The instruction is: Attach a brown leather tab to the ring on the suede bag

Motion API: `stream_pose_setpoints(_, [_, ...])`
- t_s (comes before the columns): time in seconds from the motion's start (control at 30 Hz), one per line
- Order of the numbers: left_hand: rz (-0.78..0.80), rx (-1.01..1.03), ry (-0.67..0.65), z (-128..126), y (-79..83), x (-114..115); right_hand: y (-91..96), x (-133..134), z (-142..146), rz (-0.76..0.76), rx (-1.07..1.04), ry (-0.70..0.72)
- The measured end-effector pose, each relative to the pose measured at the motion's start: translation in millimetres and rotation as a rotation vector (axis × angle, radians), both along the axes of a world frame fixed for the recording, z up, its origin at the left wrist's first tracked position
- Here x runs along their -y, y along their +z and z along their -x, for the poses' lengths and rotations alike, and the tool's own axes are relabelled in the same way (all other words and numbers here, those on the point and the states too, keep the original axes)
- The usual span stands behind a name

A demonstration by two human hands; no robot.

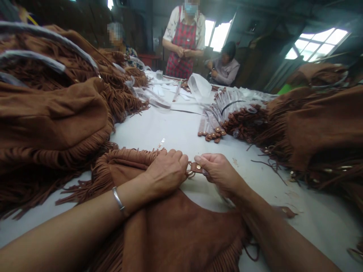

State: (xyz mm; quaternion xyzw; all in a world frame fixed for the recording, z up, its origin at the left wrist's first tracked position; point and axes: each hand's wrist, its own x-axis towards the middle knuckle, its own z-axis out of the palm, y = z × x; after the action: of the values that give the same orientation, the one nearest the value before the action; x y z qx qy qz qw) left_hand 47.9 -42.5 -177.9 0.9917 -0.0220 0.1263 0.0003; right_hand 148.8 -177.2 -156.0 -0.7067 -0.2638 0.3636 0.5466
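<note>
While your left hand (166, 172) gripped the soft brown fringed suede bag (181, 230), your right hand (218, 172) pinched its small brown strap tab (197, 167). Floppy and light, it seemed easiest held at that stiffer tab.

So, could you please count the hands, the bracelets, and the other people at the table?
Own hands: 2, left hand and right hand, both on a small brown strap
Bracelets: 1, silver bracelet
Other people: 3
Total: 6
</note>
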Motion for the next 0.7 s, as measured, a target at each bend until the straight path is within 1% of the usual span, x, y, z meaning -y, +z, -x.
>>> stream_pose_setpoints(0.07, [-0.033,-0.015,0.06,-7,0.0,3,-3.4,0,2,-0.044,0.137,-0.084])
stream_pose_setpoints(0.17, [0.003,-0.067,0.062,-12,5.3,3,-10.0,1,-2,-0.069,0.189,-0.126])
stream_pose_setpoints(0.23, [0.047,-0.108,0.063,-13,10.2,2,-13.5,2,-9,-0.085,0.189,-0.108])
stream_pose_setpoints(0.3, [0.064,-0.141,0.082,-15,13.9,2,-16.0,3,-17,-0.072,0.179,-0.048])
stream_pose_setpoints(0.37, [0.042,-0.17,0.096,-19,16.1,5,-18.0,4,-23,-0.04,0.175,-0.005])
stream_pose_setpoints(0.43, [0.014,-0.213,0.101,-25,17.0,7,-19.0,5,-26,-0.02,0.196,0.007])
stream_pose_setpoints(0.57, [-0.02,-0.304,0.087,-42,17.9,9,-12.9,11,-22,-0.016,0.278,0.042])
stream_pose_setpoints(0.63, [-0.028,-0.324,0.066,-52,17.6,6,-5.1,18,-24,-0.006,0.431,0.052])
stream_pose_setpoints(0.7, [0.0,-0.353,0.053,-62,17.2,3,4.0,32,-32,0.027,0.604,0.1])
